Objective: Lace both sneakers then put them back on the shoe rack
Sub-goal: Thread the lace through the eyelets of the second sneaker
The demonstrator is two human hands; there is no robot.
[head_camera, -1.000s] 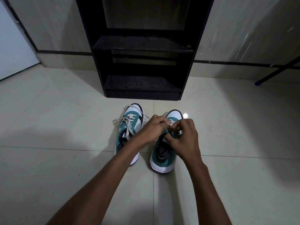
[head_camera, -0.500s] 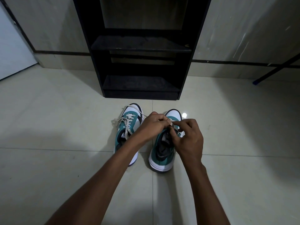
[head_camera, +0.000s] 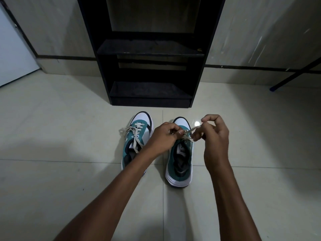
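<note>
The left sneaker (head_camera: 137, 141) sits laced on the floor (head_camera: 52, 136). Our left hand (head_camera: 161, 138) pinches one lace end over the right sneaker (head_camera: 180, 153), our right hand (head_camera: 213, 136) pinches the lace (head_camera: 194, 128) taut, probably to tighten it.

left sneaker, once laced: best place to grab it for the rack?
Probably the heel collar of the left sneaker, from above and behind. Its toe points at the rack and the open mouth faces up on the near side, so fingers can hook inside the collar, clear of the loose lace over the tongue.
</note>
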